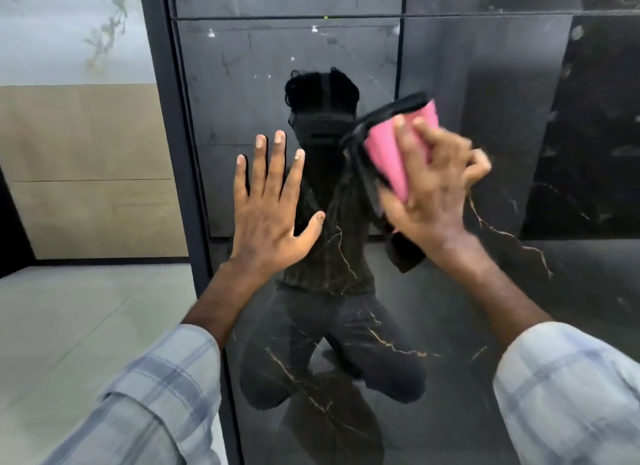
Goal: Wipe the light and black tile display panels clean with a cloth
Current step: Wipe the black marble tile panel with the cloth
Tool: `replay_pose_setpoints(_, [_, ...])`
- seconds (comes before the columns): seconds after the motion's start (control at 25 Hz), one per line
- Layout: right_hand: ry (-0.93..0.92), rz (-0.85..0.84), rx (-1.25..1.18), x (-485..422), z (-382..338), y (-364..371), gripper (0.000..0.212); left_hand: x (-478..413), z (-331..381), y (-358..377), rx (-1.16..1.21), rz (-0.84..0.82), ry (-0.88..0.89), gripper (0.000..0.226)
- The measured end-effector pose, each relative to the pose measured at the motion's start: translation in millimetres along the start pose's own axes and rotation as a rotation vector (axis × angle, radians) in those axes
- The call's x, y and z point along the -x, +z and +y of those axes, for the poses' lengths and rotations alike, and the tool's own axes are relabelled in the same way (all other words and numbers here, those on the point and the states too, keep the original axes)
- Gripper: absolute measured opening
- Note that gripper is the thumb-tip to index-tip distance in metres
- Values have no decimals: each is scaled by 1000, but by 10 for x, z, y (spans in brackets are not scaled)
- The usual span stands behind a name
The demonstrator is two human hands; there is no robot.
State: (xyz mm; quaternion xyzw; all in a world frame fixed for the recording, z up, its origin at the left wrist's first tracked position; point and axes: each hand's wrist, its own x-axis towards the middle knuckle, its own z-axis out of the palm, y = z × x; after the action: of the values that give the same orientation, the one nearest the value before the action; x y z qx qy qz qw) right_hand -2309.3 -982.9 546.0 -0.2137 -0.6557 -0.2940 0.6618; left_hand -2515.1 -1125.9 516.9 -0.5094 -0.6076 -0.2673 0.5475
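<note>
- The light tile panel (69, 31) stands far left, beyond the dark frame post (173, 173); neither hand touches it.
- The left hand (270, 205) lies flat on the black tile panel (450, 308) just right of the post, fingers straight, spread and holding nothing (probably a brace).
- The pink cloth (398, 149) sits against the same panel, bunched in the right hand (436, 191), whose curled fingers grip it.
- To the right the glossy face is unobstructed, leaving room for strokes; to the left, the braced hand and post limit them.
</note>
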Motion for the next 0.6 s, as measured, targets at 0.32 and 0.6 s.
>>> replay_pose_setpoints(0.32, [-239, -95, -89, 248, 273, -89, 67, 1250, 81, 191, 41, -148, 155, 90])
replay_pose_setpoints(0.6, [-338, -190, -177, 1433, -305, -146, 55, 1337, 71, 314, 15, -85, 148, 93])
